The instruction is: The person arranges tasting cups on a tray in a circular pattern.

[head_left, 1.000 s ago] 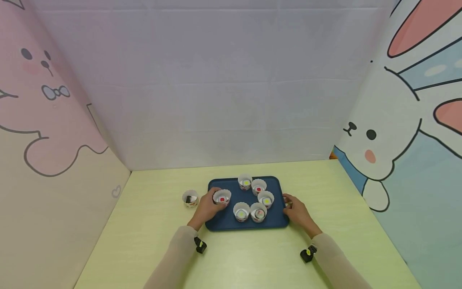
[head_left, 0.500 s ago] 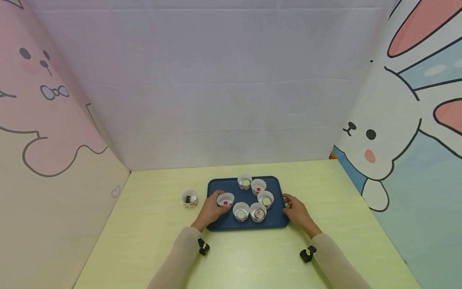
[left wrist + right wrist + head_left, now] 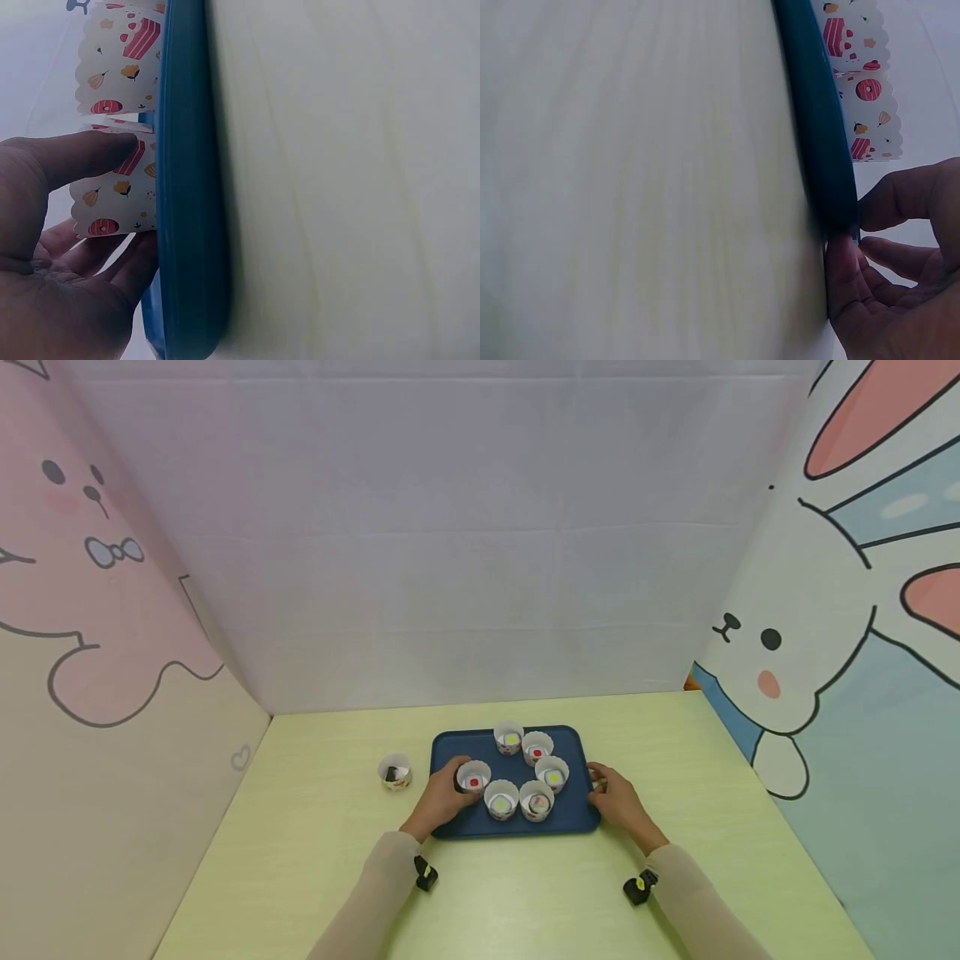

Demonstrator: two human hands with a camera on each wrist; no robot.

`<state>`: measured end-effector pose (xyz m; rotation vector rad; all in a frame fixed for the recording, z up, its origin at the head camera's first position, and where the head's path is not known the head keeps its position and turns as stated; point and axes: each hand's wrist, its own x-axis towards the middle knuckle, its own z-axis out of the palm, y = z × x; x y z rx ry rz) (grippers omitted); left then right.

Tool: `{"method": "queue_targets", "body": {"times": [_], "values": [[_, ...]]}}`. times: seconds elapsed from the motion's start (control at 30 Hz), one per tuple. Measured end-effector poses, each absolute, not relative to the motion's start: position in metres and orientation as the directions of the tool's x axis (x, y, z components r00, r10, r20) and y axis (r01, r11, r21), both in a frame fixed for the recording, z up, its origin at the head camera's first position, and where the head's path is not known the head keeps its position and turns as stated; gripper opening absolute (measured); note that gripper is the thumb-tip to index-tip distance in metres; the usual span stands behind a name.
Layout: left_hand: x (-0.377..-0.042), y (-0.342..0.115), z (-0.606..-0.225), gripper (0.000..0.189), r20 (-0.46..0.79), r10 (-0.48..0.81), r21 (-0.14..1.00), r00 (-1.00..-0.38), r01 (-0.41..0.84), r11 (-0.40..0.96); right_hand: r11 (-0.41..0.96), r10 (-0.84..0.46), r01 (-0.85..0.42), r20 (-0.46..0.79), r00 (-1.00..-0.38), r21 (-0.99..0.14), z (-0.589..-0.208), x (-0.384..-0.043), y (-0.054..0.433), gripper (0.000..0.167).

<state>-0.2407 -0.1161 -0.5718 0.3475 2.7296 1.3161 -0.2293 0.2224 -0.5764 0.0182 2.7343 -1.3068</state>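
My left hand holds a white paper baking cup with a small red piece inside, at the left part of the blue tray. In the left wrist view the thumb and fingers are on either side of the cup, which has printed cupcakes and a scalloped rim. Beside it sits another baking cup with a pale yellow-green piece in it. At the tray's right edge my right hand grips the rim, thumb above and fingers below in the right wrist view.
Several more filled baking cups stand on the tray, among them one at the back and one on the right. Left of the tray, a cup with a dark piece stands on the pale table. A white wall rises behind.
My left hand has shifted right and slightly nearer with the red-piece baking cup, bringing it beside the front cups. My right hand has stayed at the tray's edge.
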Motion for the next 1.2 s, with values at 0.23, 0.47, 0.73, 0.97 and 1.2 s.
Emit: {"method": "queue_targets", "body": {"times": [0.23,0.47,0.73,0.97,1.2], "values": [[-0.2410,-0.1167,-0.5732,0.065,0.022,0.262,0.782,-0.965,0.180,0.596,0.631,-0.038,0.057,-0.104,-0.994,-0.773,-0.5773,-0.2294,0.2231,0.062],[-0.2405,-0.1172,-0.5725,0.065,0.001,0.269,0.782,-0.963,0.169,0.600,0.631,-0.033,0.064,-0.109,-0.994,-0.773,-0.5769,-0.2301,0.2221,0.062],[-0.2410,-0.1164,-0.5717,0.067,0.003,0.276,0.784,-0.961,0.174,0.596,0.631,-0.033,0.063,-0.108,-0.994,-0.773,-0.5783,-0.2308,0.2234,0.062],[-0.2403,-0.1151,-0.5737,0.067,0.010,0.286,0.779,-0.958,0.187,0.599,0.632,-0.038,0.059,-0.107,-0.994,-0.773,-0.5785,-0.2295,0.2224,0.061],[-0.2379,-0.1164,-0.5722,0.072,0.004,0.288,0.788,-0.958,0.180,0.588,0.629,-0.030,0.069,-0.113,-0.993,-0.774,-0.5770,-0.2295,0.2228,0.062]]}}
